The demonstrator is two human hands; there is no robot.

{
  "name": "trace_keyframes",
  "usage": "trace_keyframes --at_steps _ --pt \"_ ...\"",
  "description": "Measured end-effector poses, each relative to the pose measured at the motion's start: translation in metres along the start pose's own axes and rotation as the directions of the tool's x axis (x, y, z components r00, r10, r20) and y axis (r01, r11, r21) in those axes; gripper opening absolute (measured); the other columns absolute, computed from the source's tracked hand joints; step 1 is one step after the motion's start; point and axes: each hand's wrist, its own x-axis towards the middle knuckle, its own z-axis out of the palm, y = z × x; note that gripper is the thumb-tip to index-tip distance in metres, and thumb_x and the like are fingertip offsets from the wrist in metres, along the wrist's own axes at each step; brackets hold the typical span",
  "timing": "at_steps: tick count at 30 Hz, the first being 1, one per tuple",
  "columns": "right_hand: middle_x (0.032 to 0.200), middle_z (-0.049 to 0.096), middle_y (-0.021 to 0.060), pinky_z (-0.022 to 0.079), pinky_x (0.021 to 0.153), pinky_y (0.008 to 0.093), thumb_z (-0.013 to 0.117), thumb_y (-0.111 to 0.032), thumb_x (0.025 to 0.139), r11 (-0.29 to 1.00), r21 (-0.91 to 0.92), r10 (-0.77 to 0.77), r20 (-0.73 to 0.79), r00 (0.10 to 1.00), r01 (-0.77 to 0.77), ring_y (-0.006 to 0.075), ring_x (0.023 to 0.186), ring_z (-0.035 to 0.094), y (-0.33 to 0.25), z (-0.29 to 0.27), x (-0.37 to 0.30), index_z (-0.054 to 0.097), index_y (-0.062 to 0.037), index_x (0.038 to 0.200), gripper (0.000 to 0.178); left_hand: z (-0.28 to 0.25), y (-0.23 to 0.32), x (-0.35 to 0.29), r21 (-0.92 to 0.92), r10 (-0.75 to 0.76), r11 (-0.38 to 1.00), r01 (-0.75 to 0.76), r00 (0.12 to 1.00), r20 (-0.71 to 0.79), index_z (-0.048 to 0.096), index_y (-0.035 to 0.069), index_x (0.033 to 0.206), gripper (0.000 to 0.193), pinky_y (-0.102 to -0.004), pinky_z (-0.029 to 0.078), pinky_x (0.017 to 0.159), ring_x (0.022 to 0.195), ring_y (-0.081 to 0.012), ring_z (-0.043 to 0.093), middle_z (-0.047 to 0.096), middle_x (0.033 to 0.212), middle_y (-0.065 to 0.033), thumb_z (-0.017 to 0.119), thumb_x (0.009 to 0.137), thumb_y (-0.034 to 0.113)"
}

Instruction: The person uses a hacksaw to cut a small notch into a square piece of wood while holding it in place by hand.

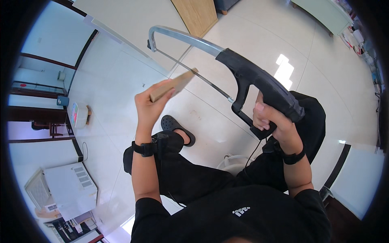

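Note:
A hacksaw (255, 75) with a silver bow frame and black handle is in my right hand (272, 117), whose fingers wrap around the grip. Its thin blade (210, 84) runs diagonally, from the frame's far left end down toward the handle. My left hand (152, 103) grips a flat piece of light wood (172, 86) between thumb and fingers. The wood's far end meets the blade near its middle; whether the teeth have cut into it I cannot tell. Black straps circle both my wrists.
A pale table (133, 24) with a wooden side panel (198, 16) stands ahead to the left. Glossy tiles (214, 117) cover the floor. My foot in a dark clog (178, 128) rests below my left hand. A white appliance (73, 188) sits at lower left, a white cabinet (324, 16) at far right.

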Motion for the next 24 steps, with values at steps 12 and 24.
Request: trace_keyframes --at_steps 12,24 --pt "0.052 0.037 -0.0002 0.034 0.043 0.0228 0.055 -0.021 0.087 0.979 0.058 -0.201 0.122 0.972 0.195 0.0080 0.041 0.037 -0.001 -0.004 -0.004 0.042 -0.0043 0.081 0.022 -0.015 0.013 0.020 -0.429 -0.375 0.877 0.216 0.867 -0.329 0.059 -0.005 0.108 0.047 -0.0290 0.045 0.085 0.094 -0.0180 0.059 0.062 0.102 -0.0105 0.080 0.075 0.021" --pt "0.051 0.037 -0.0011 0.034 0.043 0.0236 0.055 -0.022 0.087 0.951 0.258 -0.201 0.102 0.974 0.170 0.0081 0.040 0.037 0.003 -0.012 0.001 0.040 -0.0088 0.076 0.022 -0.006 0.014 0.017 -0.673 -0.487 0.706 0.219 0.840 -0.238 0.052 -0.004 0.117 0.051 -0.0318 0.045 0.090 0.103 -0.0199 0.057 0.059 0.111 -0.0116 0.075 0.079 0.020"
